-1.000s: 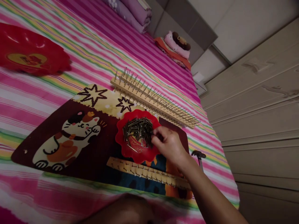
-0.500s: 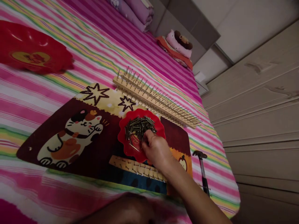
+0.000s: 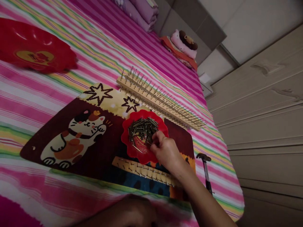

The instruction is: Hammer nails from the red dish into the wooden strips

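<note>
A scalloped red bowl [image 3: 124, 138] holds a heap of loose nails [image 3: 143, 127]. My right hand [image 3: 167, 151] is over the bowl's right side, thumb and fingers pinched together. Whatever is between the fingertips is hidden. Just below the bowl lies a wooden strip [image 3: 142, 169] with several nails standing in it, its right end partly behind my wrist. At the bottom edge my left hand [image 3: 139, 211] shows as a dark, blurred shape, its fingers not distinguishable.
Behind the bowl, two long wooden strips [image 3: 158, 101] bristle with nails. A hammer [image 3: 205, 170] lies at the right. Under the bowl is a cat-patterned mat [image 3: 99, 151] on a striped sheet [image 3: 78, 195]. A large red plate [image 3: 54, 47] sits at upper left.
My right hand has drawn back slightly to the right, off the nail heap toward the bowl's rim. The whole view has shifted a little.
</note>
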`<state>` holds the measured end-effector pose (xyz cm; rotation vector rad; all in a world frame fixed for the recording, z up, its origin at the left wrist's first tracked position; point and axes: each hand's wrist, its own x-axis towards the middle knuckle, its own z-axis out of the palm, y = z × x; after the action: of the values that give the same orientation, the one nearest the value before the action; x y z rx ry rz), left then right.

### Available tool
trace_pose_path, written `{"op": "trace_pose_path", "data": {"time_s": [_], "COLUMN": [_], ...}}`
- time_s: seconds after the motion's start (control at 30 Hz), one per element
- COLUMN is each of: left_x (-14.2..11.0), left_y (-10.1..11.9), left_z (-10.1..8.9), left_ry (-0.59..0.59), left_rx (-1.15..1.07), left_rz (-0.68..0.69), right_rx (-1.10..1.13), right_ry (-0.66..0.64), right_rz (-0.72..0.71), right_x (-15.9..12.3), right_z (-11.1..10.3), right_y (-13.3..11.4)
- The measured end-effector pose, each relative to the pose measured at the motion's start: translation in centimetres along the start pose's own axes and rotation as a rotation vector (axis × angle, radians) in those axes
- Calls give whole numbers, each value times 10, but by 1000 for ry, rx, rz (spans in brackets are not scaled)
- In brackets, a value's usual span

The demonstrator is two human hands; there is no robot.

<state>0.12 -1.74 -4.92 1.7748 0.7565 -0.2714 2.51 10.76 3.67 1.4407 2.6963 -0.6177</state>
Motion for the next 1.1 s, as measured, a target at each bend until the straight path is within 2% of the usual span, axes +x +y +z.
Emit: {"op": "trace_pose_path", "data": {"time_s": [0.23,0.37,0.43,0.53,0.7,0.87,1.1], "left_x": [0,-2,0,5,8,3,-1], "left_y": [1,1,0,-3,-5,-2,1], "left_z": [-1,-2,0,4,7,3,-1], "left_ry": [6,29,54,89,77,24,12], "left_rx": [0,-9,-25,-30,8,16,-5], "left_rz": [-5,19,32,39,48,-4,-15], "right_rx": [171,307,236,-59,-465,-587,-565], "right_ry": [-6,-100,-77,-8,-124,-166,-247], "right_rz": [-10,-100,-194,-331,-504,-586,-732], "right_x": [-14,-17,-14,-6,6,12,20], "right_z": [-16,-15,-13,-9,-5,-8,-8], "right_y": [7,5,4,-1,-14,-23,-16]}}
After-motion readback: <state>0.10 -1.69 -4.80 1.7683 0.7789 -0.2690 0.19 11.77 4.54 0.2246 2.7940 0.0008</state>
